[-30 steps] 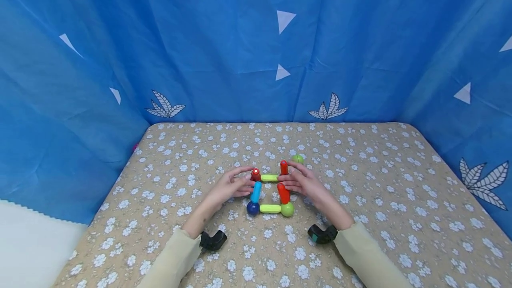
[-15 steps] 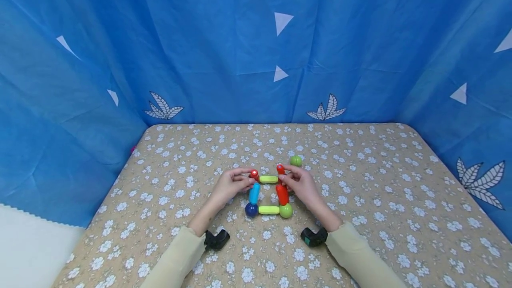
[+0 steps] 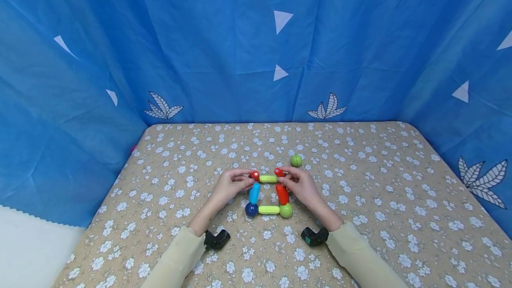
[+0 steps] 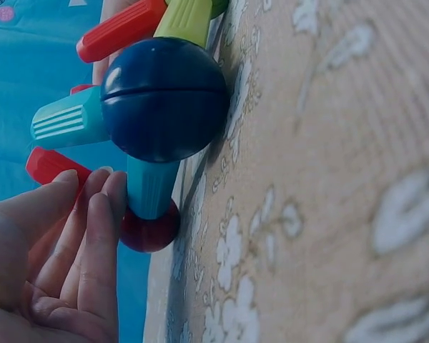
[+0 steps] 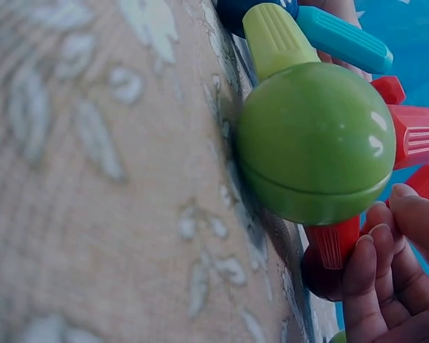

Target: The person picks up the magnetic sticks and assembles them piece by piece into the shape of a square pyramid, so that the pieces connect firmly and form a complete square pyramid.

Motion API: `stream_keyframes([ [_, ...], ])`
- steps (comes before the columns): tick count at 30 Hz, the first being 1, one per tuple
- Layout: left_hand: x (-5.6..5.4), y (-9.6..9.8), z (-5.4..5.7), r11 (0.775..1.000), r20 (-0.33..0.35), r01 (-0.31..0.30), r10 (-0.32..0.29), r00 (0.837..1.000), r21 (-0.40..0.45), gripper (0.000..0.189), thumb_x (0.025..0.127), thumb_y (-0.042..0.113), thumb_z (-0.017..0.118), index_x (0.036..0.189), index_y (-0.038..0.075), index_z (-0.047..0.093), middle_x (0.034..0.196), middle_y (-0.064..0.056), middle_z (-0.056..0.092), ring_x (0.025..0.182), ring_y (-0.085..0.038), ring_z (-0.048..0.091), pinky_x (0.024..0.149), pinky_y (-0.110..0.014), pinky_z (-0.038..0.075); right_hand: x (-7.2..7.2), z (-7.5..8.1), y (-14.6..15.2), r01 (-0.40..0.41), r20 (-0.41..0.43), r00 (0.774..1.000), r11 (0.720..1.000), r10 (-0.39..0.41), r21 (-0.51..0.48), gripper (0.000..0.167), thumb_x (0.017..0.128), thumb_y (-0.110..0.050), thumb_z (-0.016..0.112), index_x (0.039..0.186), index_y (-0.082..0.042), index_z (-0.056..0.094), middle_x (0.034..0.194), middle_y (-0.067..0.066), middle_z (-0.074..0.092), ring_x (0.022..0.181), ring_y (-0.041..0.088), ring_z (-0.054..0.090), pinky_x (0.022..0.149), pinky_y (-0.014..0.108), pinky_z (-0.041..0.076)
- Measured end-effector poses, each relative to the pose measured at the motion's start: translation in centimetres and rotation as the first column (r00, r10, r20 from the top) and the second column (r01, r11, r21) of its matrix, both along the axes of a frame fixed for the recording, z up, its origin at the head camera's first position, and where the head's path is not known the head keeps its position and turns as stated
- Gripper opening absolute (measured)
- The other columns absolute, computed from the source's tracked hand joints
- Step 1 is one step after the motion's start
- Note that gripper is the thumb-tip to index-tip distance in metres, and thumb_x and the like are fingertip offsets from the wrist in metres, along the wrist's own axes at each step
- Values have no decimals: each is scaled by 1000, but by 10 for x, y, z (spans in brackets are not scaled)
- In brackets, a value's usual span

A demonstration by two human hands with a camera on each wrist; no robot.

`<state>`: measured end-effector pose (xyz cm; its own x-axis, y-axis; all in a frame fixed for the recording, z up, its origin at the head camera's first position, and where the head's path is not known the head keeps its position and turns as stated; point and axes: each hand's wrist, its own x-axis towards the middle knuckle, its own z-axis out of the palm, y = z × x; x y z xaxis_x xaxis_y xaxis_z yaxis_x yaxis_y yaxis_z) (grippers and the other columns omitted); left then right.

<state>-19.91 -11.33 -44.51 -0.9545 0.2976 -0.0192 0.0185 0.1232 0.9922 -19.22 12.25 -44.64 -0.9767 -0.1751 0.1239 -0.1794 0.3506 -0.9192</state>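
Observation:
A frame of toy magnetic rods and balls stands mid-table, with a dark blue ball (image 3: 251, 210) and a green ball (image 3: 286, 210) at its front corners. My left hand (image 3: 229, 186) pinches the rear left red rod (image 4: 51, 164) between thumb and fingers, above a dark red ball (image 4: 151, 230). On the other side, my right hand (image 3: 305, 186) pinches the rear right red rod (image 5: 427, 180), which leans leftward. Yellow-green rods (image 3: 269, 210) join the front and rear corners. A light blue rod (image 3: 254, 193) and another red rod (image 3: 282, 194) rise from the front balls.
A loose green ball (image 3: 296, 160) lies behind the frame, to its right. Flowered cloth (image 3: 360, 181) covers the table, and a blue curtain (image 3: 236, 34) hangs behind it. Each wrist wears a black camera (image 3: 217, 239).
My right hand has moved slightly left and its fingers have drawn in around the rear right red rod, which now tilts left. My left fingers have also closed onto the rear left red rod.

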Motion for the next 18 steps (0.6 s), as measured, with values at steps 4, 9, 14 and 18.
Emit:
stream_keyframes([
  [4,0,0,0,1000,-22,13,-14,1000,-21,27,88,3,64,115,-1,64,99,-13,68,87,-19,66,74,-30,53,0,-1,1,-16,-29,999,1000,16,14,29,87,-5,67,116,-2,65,74,2,60,61,21,55,53,29,50],
  [9,0,0,1,1000,-12,14,-15,1000,-13,28,88,1,64,116,-3,63,102,-15,67,87,-19,66,75,-30,53,0,-1,2,-29,-59,998,999,32,45,27,86,-6,67,113,-4,66,73,0,59,61,17,51,52,26,47],
  [14,5,1,13,999,-16,28,-29,999,-21,28,88,-2,62,116,-7,62,101,-19,66,86,-19,66,75,-34,53,0,-2,3,-34,-54,998,998,37,47,27,87,-8,68,113,-5,67,73,0,58,60,16,50,51,24,45],
  [18,13,4,30,998,-33,16,-18,999,-60,26,88,-3,61,114,-8,62,98,-19,67,85,-19,66,76,-37,53,-1,-3,3,-41,-55,998,999,42,30,27,87,-8,68,113,-4,67,73,2,58,60,17,49,51,24,45],
])
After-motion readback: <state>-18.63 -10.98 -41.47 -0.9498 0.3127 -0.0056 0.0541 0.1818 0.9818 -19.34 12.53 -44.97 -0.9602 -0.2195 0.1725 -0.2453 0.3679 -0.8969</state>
